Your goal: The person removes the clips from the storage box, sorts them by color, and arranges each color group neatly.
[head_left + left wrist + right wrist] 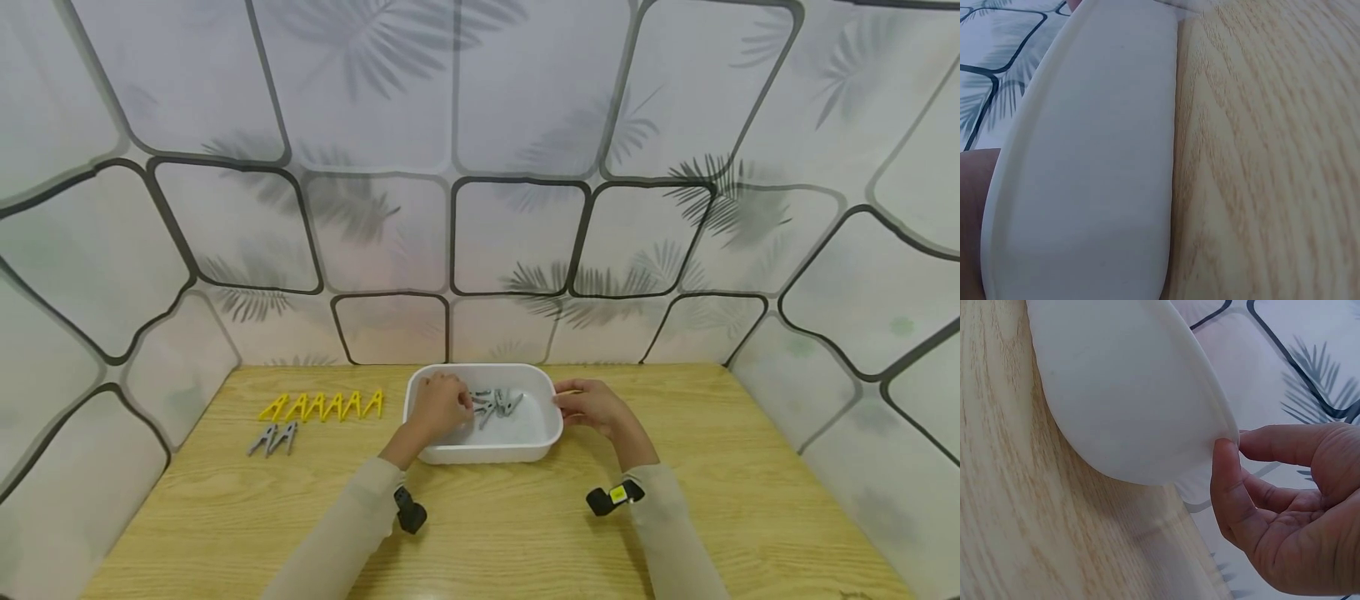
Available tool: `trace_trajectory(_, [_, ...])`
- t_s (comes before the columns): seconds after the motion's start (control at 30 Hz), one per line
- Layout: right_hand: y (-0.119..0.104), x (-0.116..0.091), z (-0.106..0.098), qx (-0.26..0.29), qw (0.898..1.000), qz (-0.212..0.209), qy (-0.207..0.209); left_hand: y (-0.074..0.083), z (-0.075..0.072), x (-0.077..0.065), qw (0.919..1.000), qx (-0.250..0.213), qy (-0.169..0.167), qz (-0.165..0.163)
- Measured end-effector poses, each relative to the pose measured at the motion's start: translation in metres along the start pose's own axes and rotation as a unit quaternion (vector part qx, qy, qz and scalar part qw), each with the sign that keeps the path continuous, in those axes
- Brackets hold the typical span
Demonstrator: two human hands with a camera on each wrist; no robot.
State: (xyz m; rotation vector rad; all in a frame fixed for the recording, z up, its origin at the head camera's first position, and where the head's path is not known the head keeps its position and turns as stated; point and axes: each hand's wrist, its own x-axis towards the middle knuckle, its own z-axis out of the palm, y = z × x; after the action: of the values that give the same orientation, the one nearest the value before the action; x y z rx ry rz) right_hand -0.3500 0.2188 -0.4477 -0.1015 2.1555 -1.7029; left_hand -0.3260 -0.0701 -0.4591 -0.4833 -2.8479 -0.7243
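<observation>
A white plastic basin (480,454) stands on the wooden table, with several grey clothespins (497,403) lying loosely inside it. My left hand (441,408) reaches over the near left side into the basin, its bent fingers at the left edge of the clothespins. Whether those fingertips pinch a clothespin cannot be made out; the left wrist view mostly shows the basin's outer wall (1091,150). At the basin's right end my right hand (596,407) pinches the rim between thumb and fingers, as the right wrist view shows up close (1285,506).
Left of the basin, several yellow clothespins (321,406) are lined up in a row. Two grey clothespins (273,438) lie side by side below that row's left end. A patterned curtain (517,242) closes off the table's back and sides.
</observation>
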Motion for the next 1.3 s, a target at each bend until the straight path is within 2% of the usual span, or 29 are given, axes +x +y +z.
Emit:
trace_trajectory(0.23, [0.001,0.0,0.0,-0.004,1.0,-0.003,-0.002,-0.001,-0.004,-0.003,0.9983,0.018,0.038,0.04])
trace_trajectory(0.43, [0.002,0.001,-0.001,0.0,1.0,-0.004,-0.006,-0.004,-0.008,-0.005,0.9952,0.031,0.071,0.06])
trace_trajectory(0.67, [0.003,-0.001,-0.001,0.005,1.0,-0.011,-0.012,-0.007,-0.018,-0.012,0.9916,0.007,0.104,0.076])
trace_trajectory(0.77, [0.003,0.0,-0.001,0.003,1.0,-0.009,-0.009,-0.009,-0.024,-0.016,0.9892,0.012,0.12,0.083])
trace_trajectory(1.03, [0.004,0.003,-0.002,0.001,1.0,-0.014,-0.007,-0.019,-0.042,-0.03,0.9797,0.005,0.181,0.085])
trace_trajectory(1.3, [0.005,0.002,-0.001,0.003,1.0,-0.011,-0.006,-0.04,-0.061,-0.046,0.9742,-0.004,0.218,0.058])
